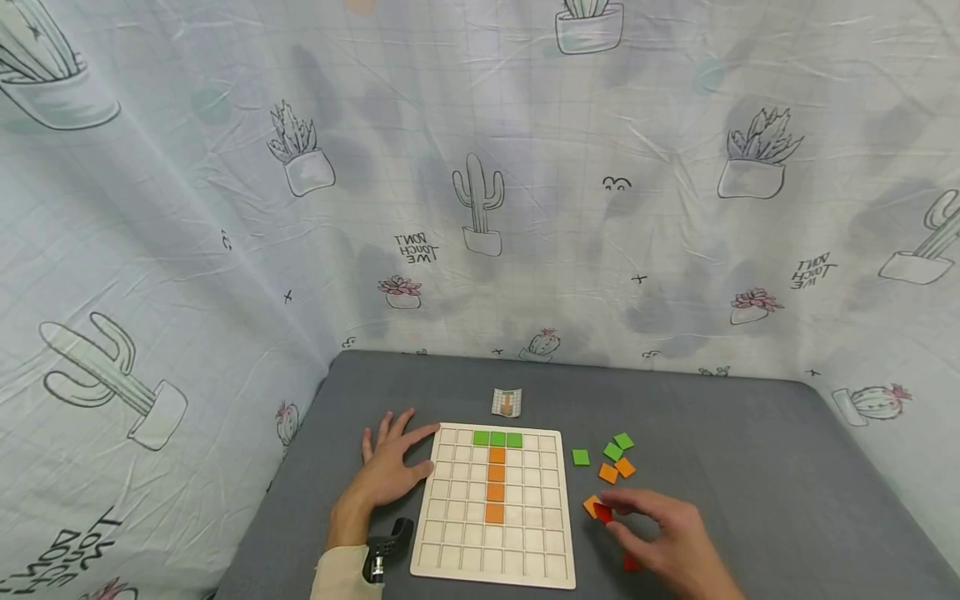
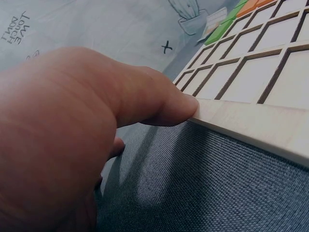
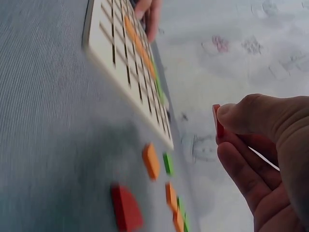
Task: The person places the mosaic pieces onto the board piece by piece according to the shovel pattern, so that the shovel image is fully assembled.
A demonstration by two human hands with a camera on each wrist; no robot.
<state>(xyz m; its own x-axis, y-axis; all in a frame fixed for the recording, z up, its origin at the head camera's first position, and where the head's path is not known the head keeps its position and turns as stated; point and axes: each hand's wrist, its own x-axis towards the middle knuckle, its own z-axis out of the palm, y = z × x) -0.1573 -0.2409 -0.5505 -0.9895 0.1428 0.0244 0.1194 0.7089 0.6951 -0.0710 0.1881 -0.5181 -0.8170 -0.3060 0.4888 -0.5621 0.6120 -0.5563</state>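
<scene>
My right hand (image 1: 675, 537) pinches a red tile (image 1: 603, 513) between thumb and fingers, raised right of the board. In the right wrist view that red tile (image 3: 218, 121) stands edge-on at the thumb tip. A wooden grid board (image 1: 457, 533) lies flat on the table. Its top row holds a run of green tiles (image 1: 498, 438), and below their middle runs a column of orange tiles (image 1: 496, 492). My left hand (image 1: 390, 471) rests at the board's left side, fingers spread, with the thumb (image 2: 178, 108) touching the rim. Beneath my right hand lies more red (image 1: 632, 563), partly hidden.
Loose green tiles (image 1: 612, 451) and orange tiles (image 1: 608, 473) lie right of the board; one orange tile (image 1: 592, 506) sits close to the held one. A small patterned card (image 1: 506, 402) lies beyond the board on the grey table (image 1: 750, 467). A printed curtain (image 1: 555, 208) hangs behind.
</scene>
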